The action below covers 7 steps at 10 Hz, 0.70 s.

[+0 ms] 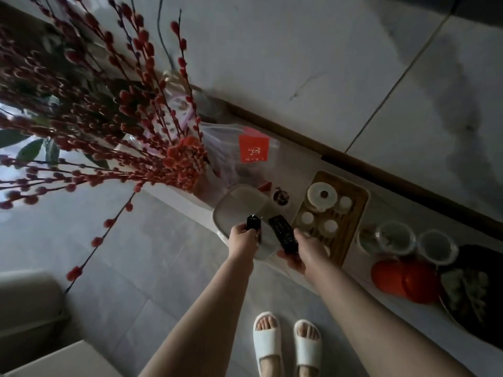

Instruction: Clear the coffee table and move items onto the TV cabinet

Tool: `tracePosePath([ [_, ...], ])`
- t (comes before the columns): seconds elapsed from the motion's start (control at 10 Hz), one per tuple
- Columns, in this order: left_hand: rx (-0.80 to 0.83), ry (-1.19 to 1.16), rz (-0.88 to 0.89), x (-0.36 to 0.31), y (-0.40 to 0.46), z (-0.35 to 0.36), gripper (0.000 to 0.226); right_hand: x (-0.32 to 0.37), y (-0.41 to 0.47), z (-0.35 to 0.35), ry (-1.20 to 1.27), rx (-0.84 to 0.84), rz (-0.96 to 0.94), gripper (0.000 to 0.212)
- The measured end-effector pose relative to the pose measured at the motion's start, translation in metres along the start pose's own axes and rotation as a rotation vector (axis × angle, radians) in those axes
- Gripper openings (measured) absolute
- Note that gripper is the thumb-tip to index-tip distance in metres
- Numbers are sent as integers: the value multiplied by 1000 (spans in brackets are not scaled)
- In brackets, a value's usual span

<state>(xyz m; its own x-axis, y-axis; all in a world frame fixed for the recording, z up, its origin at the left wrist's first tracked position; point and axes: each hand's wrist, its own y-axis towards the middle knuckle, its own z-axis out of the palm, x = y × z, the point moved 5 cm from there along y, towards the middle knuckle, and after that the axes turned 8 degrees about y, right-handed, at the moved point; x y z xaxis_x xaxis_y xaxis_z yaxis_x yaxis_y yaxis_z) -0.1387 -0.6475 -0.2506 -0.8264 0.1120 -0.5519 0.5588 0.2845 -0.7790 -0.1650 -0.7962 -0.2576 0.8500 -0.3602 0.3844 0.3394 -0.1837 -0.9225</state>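
I stand at a long white cabinet top (pixel 304 170) that runs along the wall. My left hand (pixel 243 237) grips a small black object (pixel 252 223), held over a pale rounded tray (pixel 239 202) at the cabinet's near edge. My right hand (pixel 302 254) holds a black remote control (pixel 283 234) just right of that tray. The dim light hides what the small black object is.
A wooden tea tray (pixel 356 197) with white cups sits to the right, then two glass jars (pixel 396 236), orange lids (pixel 402 278) and a dark dish (pixel 468 292). A plastic bag with a red box (pixel 253 145) lies behind. Red bud branches (pixel 114 118) fill the left. My slippered feet (pixel 285 344) stand on grey tiles.
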Motion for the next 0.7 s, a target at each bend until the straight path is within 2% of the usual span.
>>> tracePosePath([
  [0.1, -38, -29, -23, 6, 16, 4, 25, 3, 16, 4, -35, 0, 3, 32],
  [0.2, -62, -72, -81, 15, 32, 9, 34, 8, 26, 4, -156, -40, -29, 42],
  [0.4, -103, -48, -83, 22, 43, 14, 38, 17, 36, 5, -212, -21, -101, 28],
  [0.7, -148, 120, -62, 21, 21, 15, 35, 1, 14, 11, -356, 138, -109, 15],
])
